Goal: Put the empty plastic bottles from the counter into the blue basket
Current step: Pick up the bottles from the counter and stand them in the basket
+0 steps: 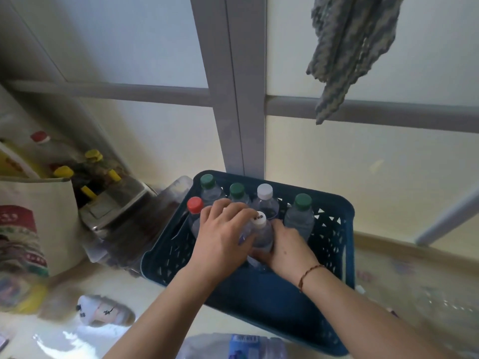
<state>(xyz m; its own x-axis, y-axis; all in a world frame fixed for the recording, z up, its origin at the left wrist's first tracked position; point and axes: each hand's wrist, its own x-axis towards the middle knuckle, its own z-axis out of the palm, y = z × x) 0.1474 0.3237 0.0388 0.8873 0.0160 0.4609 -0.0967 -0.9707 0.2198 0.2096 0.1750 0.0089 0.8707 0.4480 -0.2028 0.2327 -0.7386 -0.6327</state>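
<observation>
Inside the blue basket [334,229], both hands grasp one white-capped bottle [261,231], left hand [223,237] and right hand [287,244] around its body; light, crushable and slick, it probably handles best held mid-body.

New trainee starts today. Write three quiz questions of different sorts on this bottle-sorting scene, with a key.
1. Count: how many green-capped bottles stand in the blue basket?
2. True or false: only the left hand touches the white-capped bottle at the front of the group.
3. Multiple choice: the red-capped bottle in the basket stands at A) the left end of the group, B) the right end, C) outside the basket.

Key:
1. Three: far left, middle and right.
2. False. The right hand grips it too; fingers of the left hand wrap its other side.
3. A.
</observation>
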